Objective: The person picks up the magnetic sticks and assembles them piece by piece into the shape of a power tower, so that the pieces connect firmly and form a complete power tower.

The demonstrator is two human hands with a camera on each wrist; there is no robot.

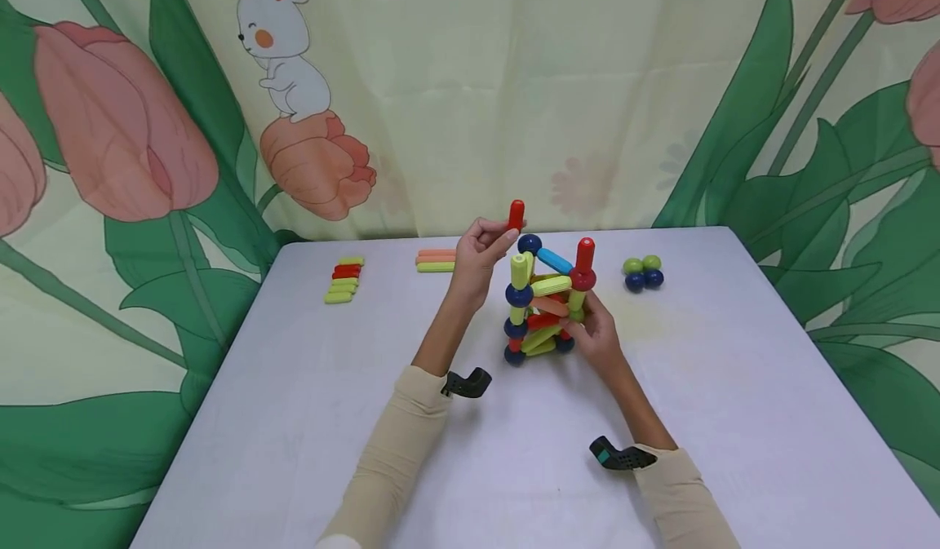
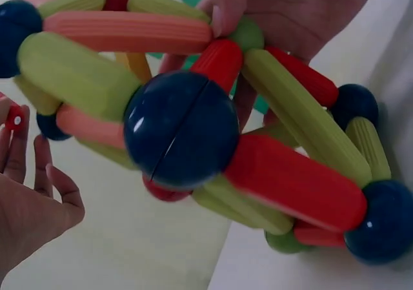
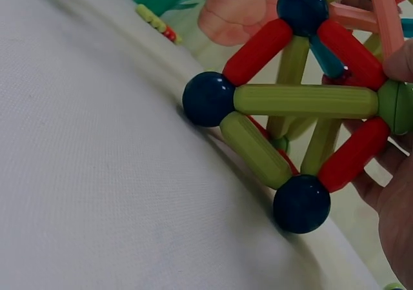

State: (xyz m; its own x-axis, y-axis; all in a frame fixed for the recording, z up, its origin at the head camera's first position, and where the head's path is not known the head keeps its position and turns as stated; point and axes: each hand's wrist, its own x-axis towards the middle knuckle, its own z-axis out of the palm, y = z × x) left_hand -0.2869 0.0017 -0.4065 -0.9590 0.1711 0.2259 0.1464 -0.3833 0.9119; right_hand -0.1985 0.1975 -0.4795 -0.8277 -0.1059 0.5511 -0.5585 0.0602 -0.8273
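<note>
1. Beige sleeves (image 1: pixel 392 451) nearest, over white table (image 1: pixel 529 475).
2. Left hand (image 1: pixel 479 262) pinches red stick (image 1: pixel 516 216), near-upright, by top of stick-and-ball tower (image 1: pixel 543 320).
3. Right hand (image 1: pixel 598 337) clamped on tower's right side; tower toward table's far edge.

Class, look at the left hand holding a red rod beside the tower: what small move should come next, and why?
Probably lower the red rod in the left hand onto the far dark blue ball: its top looks bare, the nearby red ball carries an upright rod, and the right hand is gripping the tower.
</note>
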